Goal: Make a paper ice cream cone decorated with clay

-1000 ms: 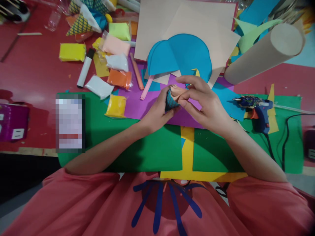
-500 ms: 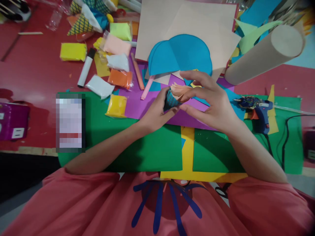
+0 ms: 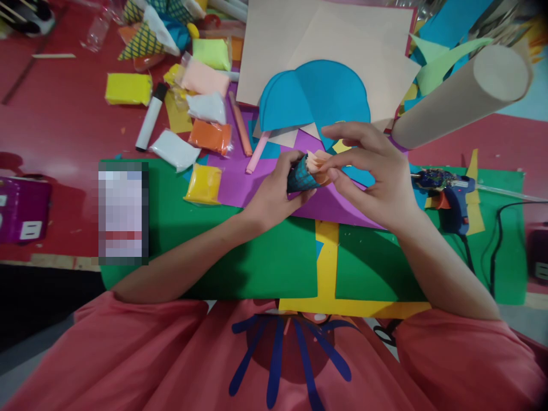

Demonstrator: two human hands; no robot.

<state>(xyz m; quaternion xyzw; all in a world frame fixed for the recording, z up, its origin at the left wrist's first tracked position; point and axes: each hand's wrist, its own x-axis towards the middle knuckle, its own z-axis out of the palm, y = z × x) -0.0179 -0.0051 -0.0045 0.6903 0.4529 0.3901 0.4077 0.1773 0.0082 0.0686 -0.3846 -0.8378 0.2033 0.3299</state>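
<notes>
My left hand (image 3: 274, 191) is wrapped round a small blue paper cone (image 3: 302, 176) with a dark grid pattern, its mouth turned to the right. Ruffled peach paper (image 3: 315, 162) sticks out of that mouth. Thumb and index finger of my right hand (image 3: 377, 177) pinch the edge of the peach paper, while the other fingers are raised and apart. Beneath both hands lies a purple sheet (image 3: 252, 191) on green sheets (image 3: 240, 257). Just beyond them is a folded blue scalloped paper shape (image 3: 317, 94).
A blue glue gun (image 3: 456, 197) with a cord lies to the right, near a large paper roll (image 3: 462, 97). Clay packets (image 3: 203, 184), a marker (image 3: 150, 119) and finished-looking patterned cones (image 3: 148, 43) lie on the left. A phone (image 3: 123, 214) rests on the green sheet.
The cone has turned in my left hand, showing more of its patterned side. My right hand has shifted slightly right, its fingertips still at the peach paper.
</notes>
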